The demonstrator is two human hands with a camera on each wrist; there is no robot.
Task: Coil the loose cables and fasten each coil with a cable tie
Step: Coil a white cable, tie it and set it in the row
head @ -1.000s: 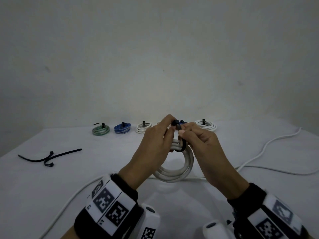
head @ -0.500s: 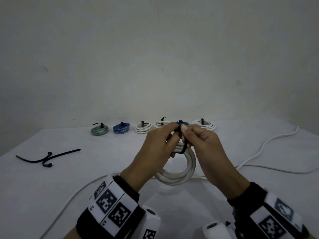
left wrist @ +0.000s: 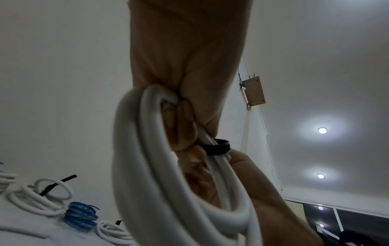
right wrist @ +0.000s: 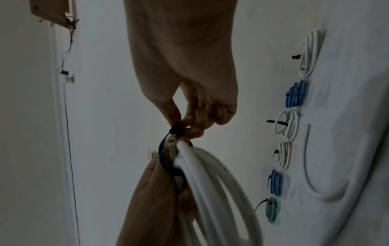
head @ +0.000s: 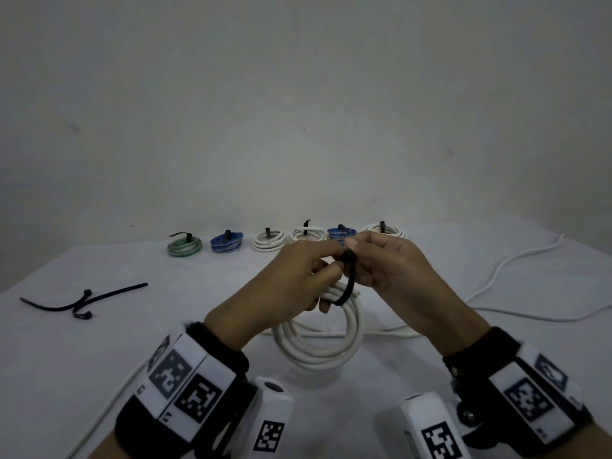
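A white cable coil hangs upright over the table between both hands. A black cable tie loops round the top of the coil. My left hand grips the top of the coil, fingers curled round the strands beside the tie. My right hand pinches the tie's head end between thumb and fingertips above the coil. The loop stands loosely round the strands. How the tie's tail runs is hidden by the fingers.
Several tied coils line the back of the table: green, blue, white, white, blue, white. Spare black ties lie at the left. Loose white cable trails right, another runs near left.
Both hands and the coil have sunk a little and shifted slightly right, uncovering the coils behind. The fingers have kept working at the tie's head.
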